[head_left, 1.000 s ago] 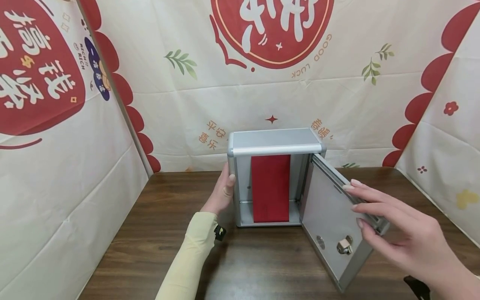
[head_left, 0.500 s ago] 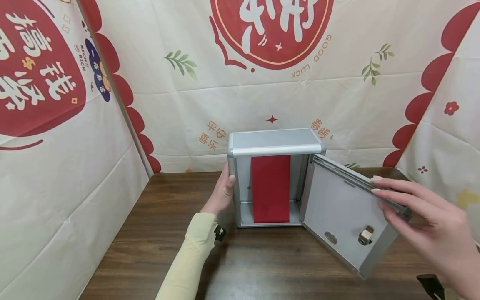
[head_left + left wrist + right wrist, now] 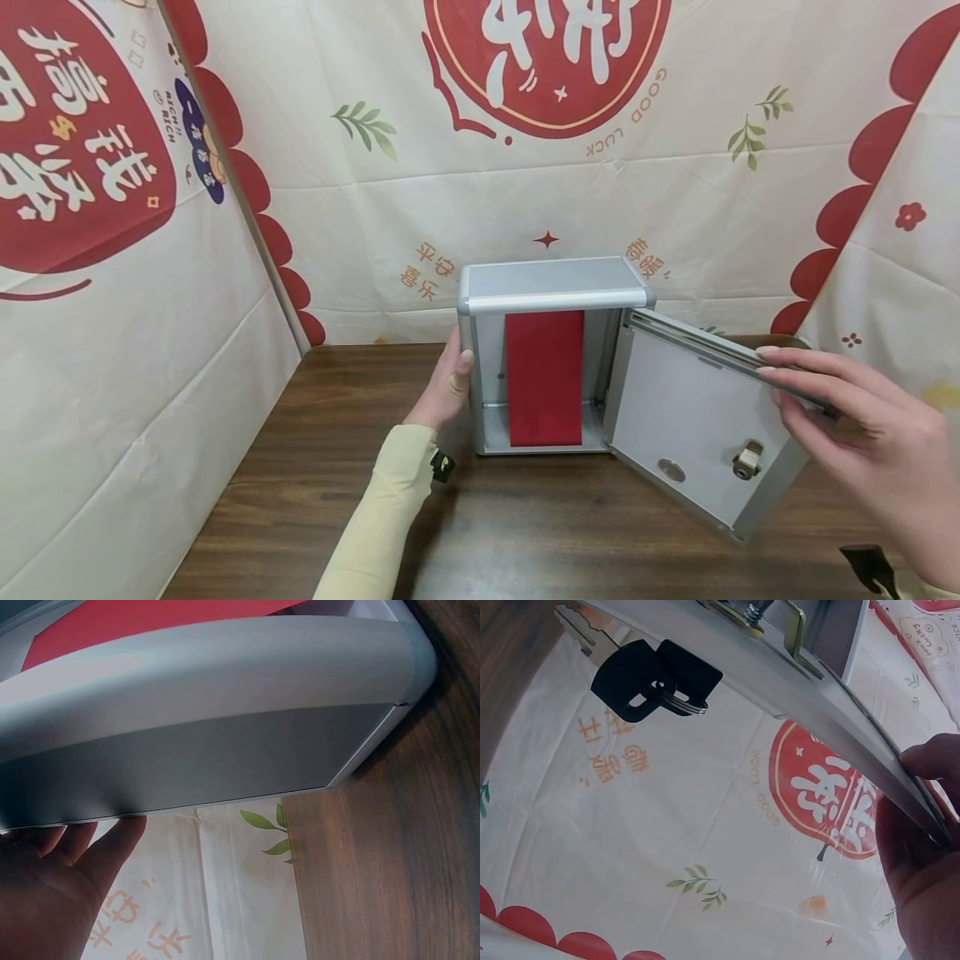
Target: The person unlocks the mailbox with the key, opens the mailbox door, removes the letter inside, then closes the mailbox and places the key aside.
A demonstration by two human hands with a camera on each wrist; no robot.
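Observation:
A silver metal lock box (image 3: 555, 279) stands on the table with its front door (image 3: 693, 408) swung wide to the right. Inside it, a flat red envelope-like piece (image 3: 545, 379) stands upright. My left hand (image 3: 444, 387) holds the box's left side, thumb toward the front; in the left wrist view its fingertips (image 3: 129, 829) touch the far edge of that side. My right hand (image 3: 870, 417) pinches the door's top edge near its free corner. A lock latch (image 3: 747, 460) sits on the door's inner face. Black-headed keys (image 3: 634, 682) on a ring show beside the door in the right wrist view.
The dark wooden table (image 3: 315, 500) extends around the box. Behind it hangs a white cloth (image 3: 465, 183) with red and green prints. Similar cloth panels flank the left and right sides.
My right hand has swung the door farther outward, to the right and away from me. The left hand, box and red piece have stayed in place.

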